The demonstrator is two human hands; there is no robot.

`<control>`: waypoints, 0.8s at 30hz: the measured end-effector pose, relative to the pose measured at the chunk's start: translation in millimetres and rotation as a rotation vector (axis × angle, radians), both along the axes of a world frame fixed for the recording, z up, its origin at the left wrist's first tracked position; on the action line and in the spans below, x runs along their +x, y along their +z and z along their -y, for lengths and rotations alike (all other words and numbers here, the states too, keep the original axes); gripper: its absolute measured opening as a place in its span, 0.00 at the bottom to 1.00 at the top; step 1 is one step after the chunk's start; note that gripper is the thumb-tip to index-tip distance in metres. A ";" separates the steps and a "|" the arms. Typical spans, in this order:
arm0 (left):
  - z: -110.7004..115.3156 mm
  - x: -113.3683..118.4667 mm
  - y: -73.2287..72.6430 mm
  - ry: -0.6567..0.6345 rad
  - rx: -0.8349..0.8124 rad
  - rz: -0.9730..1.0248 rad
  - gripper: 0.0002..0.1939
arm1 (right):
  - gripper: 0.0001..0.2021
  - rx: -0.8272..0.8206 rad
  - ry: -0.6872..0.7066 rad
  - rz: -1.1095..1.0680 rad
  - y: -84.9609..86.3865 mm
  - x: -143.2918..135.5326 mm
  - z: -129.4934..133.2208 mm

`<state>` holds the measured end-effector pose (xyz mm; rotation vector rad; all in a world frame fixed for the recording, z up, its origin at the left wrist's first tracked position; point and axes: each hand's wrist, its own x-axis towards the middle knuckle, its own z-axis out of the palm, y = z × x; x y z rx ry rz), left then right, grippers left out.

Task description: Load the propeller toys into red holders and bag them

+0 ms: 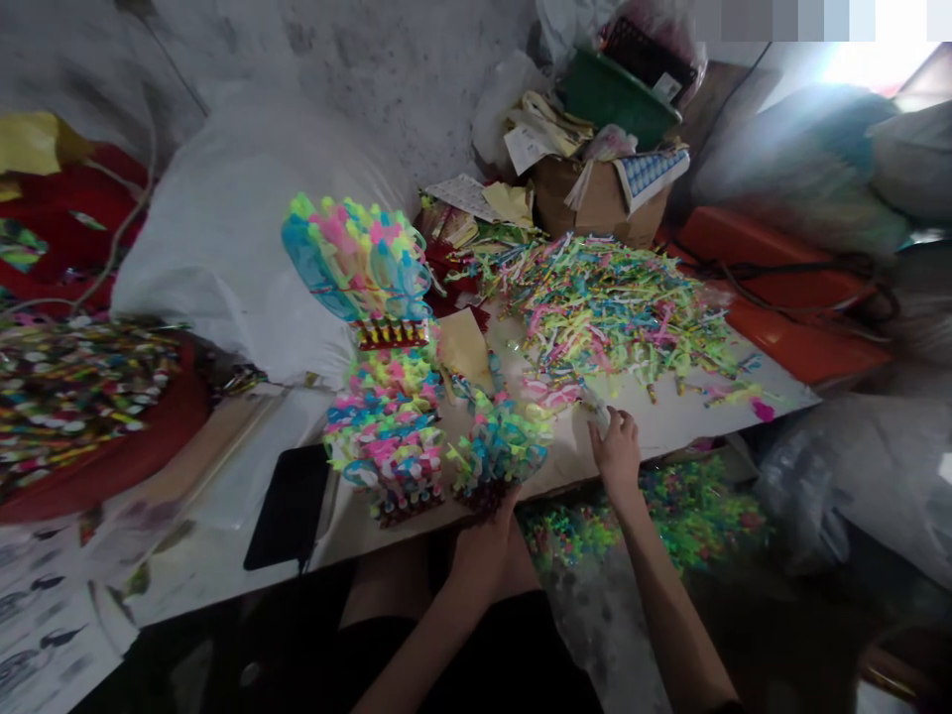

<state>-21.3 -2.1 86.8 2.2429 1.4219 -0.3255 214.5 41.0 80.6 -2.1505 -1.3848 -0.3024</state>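
Note:
My left hand (pixel 487 540) is closed round the dark red base of a bunch of blue, green and yellow plastic pieces (pixel 502 441) at the table's front edge. Over the white tabletop (pixel 569 441), my right hand (pixel 616 444) has its fingers bent together at a small pale piece (pixel 597 407), too blurred to name. Just left of the held bunch lie stacked bundles of colourful pieces (pixel 394 426), with a tall banded bundle (pixel 364 263) behind them. A large loose heap of thin colourful pieces (pixel 610 307) spreads behind my right hand.
A black phone (pixel 288 508) lies left of the bundles. Farther left is a red basin (pixel 141 451) full of small pieces. A cardboard box (pixel 595 203) and a green basin (pixel 617 96) stand behind the heap, orange objects (pixel 773 248) to the right. More colourful pieces (pixel 699 511) lie below the table.

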 end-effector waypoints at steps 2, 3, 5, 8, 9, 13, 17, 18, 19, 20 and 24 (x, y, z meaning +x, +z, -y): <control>-1.0 1.3 1.3 0.012 -0.015 0.014 0.30 | 0.15 -0.100 -0.079 0.032 -18.3 18.8 -12.2; -0.6 1.9 1.7 0.023 -0.018 0.031 0.30 | 0.13 -0.137 -0.088 0.034 -23.3 24.2 -15.2; 2.6 2.1 1.2 0.053 -0.009 0.081 0.30 | 0.12 -0.179 -0.101 0.024 -23.2 28.8 -14.0; 13.9 -3.1 -3.1 0.050 -0.027 0.175 0.30 | 0.13 -0.213 -0.134 0.000 -1.6 33.8 2.4; 19.1 -6.5 -5.2 0.023 -0.042 0.208 0.29 | 0.13 -0.223 -0.135 -0.015 8.0 37.6 9.5; 38.7 -20.2 -12.8 -0.065 -0.128 0.257 0.25 | 0.17 -0.168 0.012 -0.174 24.1 50.3 32.7; 42.2 -15.4 -17.4 0.000 -0.189 0.336 0.26 | 0.29 -0.129 0.259 -0.038 -19.5 15.3 45.6; 40.8 -11.4 -18.5 0.007 -0.196 0.371 0.26 | 0.29 -0.119 0.307 -0.008 -35.0 0.5 47.7; 39.3 -7.3 -19.6 0.006 -0.202 0.404 0.25 | 0.29 -0.088 0.312 0.012 -49.5 -14.1 49.3; 38.1 -3.9 -20.9 0.004 -0.202 0.436 0.24 | 0.30 -0.067 0.310 0.027 -61.9 -27.3 50.5; 36.8 -4.8 -27.4 -0.012 -0.248 0.507 0.23 | 0.24 -0.083 0.438 0.057 -83.5 -56.0 54.6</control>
